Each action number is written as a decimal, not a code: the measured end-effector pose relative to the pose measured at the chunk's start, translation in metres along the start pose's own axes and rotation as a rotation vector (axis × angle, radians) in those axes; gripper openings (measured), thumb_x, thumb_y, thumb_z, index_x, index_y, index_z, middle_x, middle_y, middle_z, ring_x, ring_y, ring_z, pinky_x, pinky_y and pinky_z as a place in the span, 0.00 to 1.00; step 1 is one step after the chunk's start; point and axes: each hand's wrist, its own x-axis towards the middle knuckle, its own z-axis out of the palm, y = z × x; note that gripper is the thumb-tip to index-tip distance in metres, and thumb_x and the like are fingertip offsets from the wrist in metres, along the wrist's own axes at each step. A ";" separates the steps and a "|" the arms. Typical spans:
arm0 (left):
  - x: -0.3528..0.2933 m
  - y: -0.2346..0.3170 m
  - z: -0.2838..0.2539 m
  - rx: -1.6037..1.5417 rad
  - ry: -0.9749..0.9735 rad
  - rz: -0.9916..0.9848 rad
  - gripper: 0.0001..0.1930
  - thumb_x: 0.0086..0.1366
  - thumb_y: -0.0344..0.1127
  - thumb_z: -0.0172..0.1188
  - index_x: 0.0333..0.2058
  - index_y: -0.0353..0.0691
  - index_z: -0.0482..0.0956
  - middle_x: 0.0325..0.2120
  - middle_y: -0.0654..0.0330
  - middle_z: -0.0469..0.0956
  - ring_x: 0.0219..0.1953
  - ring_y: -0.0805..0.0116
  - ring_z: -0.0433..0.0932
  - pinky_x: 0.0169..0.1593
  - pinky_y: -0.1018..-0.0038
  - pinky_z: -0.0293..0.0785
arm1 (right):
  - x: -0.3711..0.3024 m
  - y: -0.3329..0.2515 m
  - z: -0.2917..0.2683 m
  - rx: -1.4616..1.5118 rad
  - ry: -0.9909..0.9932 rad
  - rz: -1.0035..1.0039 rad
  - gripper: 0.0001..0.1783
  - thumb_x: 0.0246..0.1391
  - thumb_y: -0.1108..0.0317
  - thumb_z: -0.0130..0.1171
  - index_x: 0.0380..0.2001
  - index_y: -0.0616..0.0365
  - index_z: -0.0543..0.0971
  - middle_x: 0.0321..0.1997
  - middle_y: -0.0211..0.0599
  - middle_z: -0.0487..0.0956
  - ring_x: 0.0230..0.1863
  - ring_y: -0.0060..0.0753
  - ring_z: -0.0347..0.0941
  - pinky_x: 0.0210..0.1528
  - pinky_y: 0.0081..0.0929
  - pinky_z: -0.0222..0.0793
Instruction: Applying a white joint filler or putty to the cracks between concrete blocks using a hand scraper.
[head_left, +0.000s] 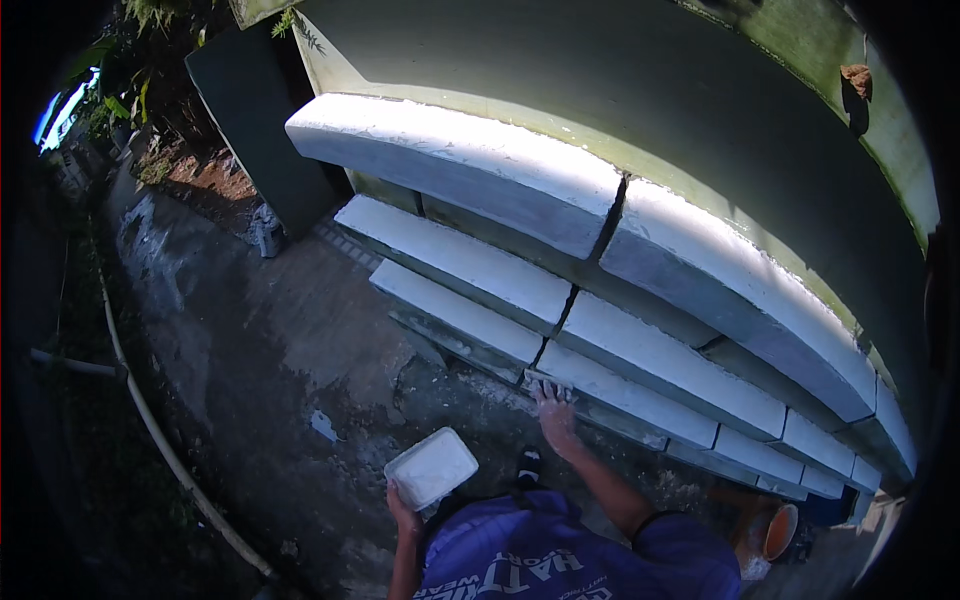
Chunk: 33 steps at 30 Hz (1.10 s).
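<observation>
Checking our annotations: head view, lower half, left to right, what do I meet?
Long pale pipe or pole → white patch on the ground → white tub held in the left hand → right hand → round orange container.

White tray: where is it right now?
In the head view, the white tray is low, slightly left of centre, held in the left hand.

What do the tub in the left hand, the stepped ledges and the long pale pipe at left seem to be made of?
Tub: probably smooth white plastic, judging by its thin rim and rounded corners.
Stepped ledges: likely concrete or masonry; matte white coating, rough stained edges.
Pipe: perhaps dull plastic; too dark to be sure.
</observation>
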 end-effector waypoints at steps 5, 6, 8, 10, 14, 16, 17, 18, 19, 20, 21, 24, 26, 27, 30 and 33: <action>0.010 -0.004 -0.007 -0.022 -0.054 -0.026 0.29 0.67 0.56 0.39 0.56 0.39 0.63 0.51 0.58 0.69 0.53 0.64 0.69 0.57 0.67 0.63 | 0.039 0.046 0.013 -0.118 0.053 0.150 0.22 0.57 0.64 0.46 0.57 0.44 0.67 0.60 0.45 0.66 0.55 0.54 0.67 0.53 0.50 0.66; 0.015 -0.005 -0.010 -0.014 -0.046 -0.026 0.29 0.67 0.56 0.39 0.56 0.39 0.63 0.51 0.58 0.69 0.53 0.64 0.69 0.56 0.67 0.63 | 0.042 0.045 0.014 0.094 -0.118 0.275 0.23 0.57 0.64 0.46 0.58 0.43 0.67 0.61 0.46 0.65 0.56 0.53 0.66 0.53 0.51 0.65; 0.023 -0.013 -0.017 0.014 -0.054 -0.007 0.29 0.67 0.56 0.39 0.56 0.38 0.63 0.51 0.58 0.69 0.53 0.64 0.69 0.56 0.67 0.63 | 0.033 0.037 0.015 0.311 -0.283 0.406 0.24 0.57 0.64 0.46 0.58 0.43 0.66 0.62 0.46 0.64 0.57 0.52 0.65 0.54 0.52 0.64; 0.030 -0.014 -0.018 0.038 -0.057 0.014 0.29 0.67 0.56 0.39 0.56 0.38 0.63 0.50 0.58 0.69 0.52 0.64 0.69 0.56 0.67 0.63 | 0.004 0.016 0.019 -0.099 0.049 0.214 0.24 0.56 0.65 0.47 0.57 0.42 0.67 0.60 0.44 0.67 0.55 0.50 0.68 0.54 0.51 0.65; 0.023 0.000 -0.005 0.027 -0.059 0.004 0.28 0.67 0.55 0.39 0.56 0.38 0.63 0.51 0.58 0.69 0.53 0.64 0.68 0.57 0.67 0.62 | -0.025 -0.005 -0.002 0.133 -0.163 0.140 0.25 0.53 0.70 0.47 0.56 0.46 0.68 0.58 0.38 0.69 0.57 0.45 0.67 0.55 0.43 0.65; 0.024 0.005 0.001 0.021 -0.056 -0.002 0.28 0.67 0.55 0.39 0.56 0.38 0.63 0.51 0.58 0.69 0.54 0.64 0.68 0.57 0.67 0.62 | -0.009 0.011 -0.003 0.124 0.011 0.137 0.24 0.54 0.68 0.47 0.56 0.46 0.69 0.57 0.39 0.69 0.55 0.45 0.68 0.55 0.45 0.65; 0.025 0.007 0.002 0.017 -0.060 -0.004 0.28 0.67 0.55 0.39 0.56 0.38 0.63 0.51 0.58 0.69 0.54 0.64 0.68 0.57 0.67 0.62 | 0.001 0.022 -0.001 0.117 0.182 0.130 0.23 0.55 0.67 0.47 0.56 0.46 0.69 0.56 0.39 0.70 0.53 0.45 0.69 0.54 0.47 0.64; 0.025 0.009 0.004 0.018 -0.074 -0.011 0.28 0.67 0.55 0.40 0.55 0.38 0.63 0.51 0.58 0.69 0.54 0.64 0.68 0.57 0.67 0.62 | 0.010 0.038 0.013 0.038 0.162 0.154 0.22 0.55 0.66 0.48 0.55 0.48 0.69 0.53 0.42 0.72 0.51 0.42 0.71 0.53 0.46 0.65; 0.025 0.011 0.005 0.016 -0.077 -0.012 0.28 0.67 0.55 0.40 0.55 0.38 0.63 0.51 0.58 0.69 0.54 0.64 0.68 0.57 0.67 0.62 | 0.016 0.045 0.016 0.036 0.163 0.155 0.22 0.55 0.66 0.48 0.55 0.48 0.69 0.53 0.42 0.72 0.51 0.42 0.71 0.53 0.46 0.65; 0.026 0.013 0.005 0.013 -0.089 -0.043 0.28 0.68 0.55 0.39 0.56 0.38 0.63 0.51 0.58 0.69 0.53 0.64 0.68 0.57 0.67 0.61 | 0.021 0.050 0.018 0.113 -0.084 0.244 0.22 0.55 0.65 0.48 0.55 0.48 0.69 0.52 0.44 0.72 0.52 0.43 0.70 0.54 0.46 0.64; 0.027 0.016 0.005 0.009 -0.100 -0.068 0.28 0.68 0.55 0.39 0.56 0.38 0.63 0.51 0.58 0.68 0.53 0.64 0.68 0.57 0.67 0.61 | 0.027 0.054 0.020 0.191 -0.328 0.327 0.23 0.56 0.64 0.47 0.56 0.48 0.69 0.52 0.46 0.72 0.53 0.43 0.69 0.55 0.47 0.63; 0.042 0.004 -0.012 0.063 -0.103 0.005 0.28 0.68 0.55 0.39 0.56 0.38 0.62 0.51 0.58 0.68 0.54 0.64 0.68 0.58 0.67 0.61 | -0.004 0.023 0.028 -0.089 0.020 0.181 0.24 0.55 0.64 0.48 0.57 0.48 0.67 0.53 0.47 0.72 0.55 0.48 0.68 0.57 0.50 0.60; 0.042 0.007 -0.009 0.036 -0.114 -0.003 0.28 0.68 0.54 0.39 0.56 0.38 0.62 0.52 0.58 0.68 0.54 0.64 0.67 0.58 0.67 0.61 | -0.028 0.006 0.019 -0.115 0.107 0.187 0.25 0.55 0.64 0.48 0.58 0.48 0.66 0.55 0.47 0.71 0.56 0.50 0.67 0.58 0.51 0.59; 0.043 0.009 -0.007 0.008 -0.120 -0.011 0.28 0.68 0.54 0.38 0.56 0.39 0.62 0.52 0.58 0.68 0.54 0.64 0.67 0.58 0.67 0.61 | -0.037 -0.003 0.017 -0.039 0.027 0.123 0.25 0.55 0.65 0.48 0.58 0.47 0.66 0.57 0.45 0.69 0.57 0.50 0.66 0.58 0.51 0.59; 0.045 0.007 -0.011 -0.017 -0.086 0.027 0.28 0.68 0.54 0.38 0.56 0.38 0.62 0.52 0.57 0.68 0.54 0.64 0.67 0.58 0.67 0.60 | -0.023 -0.004 0.005 0.045 0.030 0.050 0.26 0.55 0.65 0.48 0.59 0.47 0.66 0.59 0.44 0.66 0.58 0.51 0.64 0.60 0.50 0.58; 0.050 0.003 -0.019 -0.006 -0.079 0.027 0.28 0.68 0.54 0.38 0.57 0.38 0.62 0.52 0.57 0.68 0.55 0.64 0.67 0.58 0.67 0.60 | 0.016 0.017 0.016 -0.017 0.138 0.074 0.25 0.56 0.63 0.47 0.58 0.48 0.66 0.60 0.45 0.66 0.59 0.52 0.63 0.60 0.49 0.58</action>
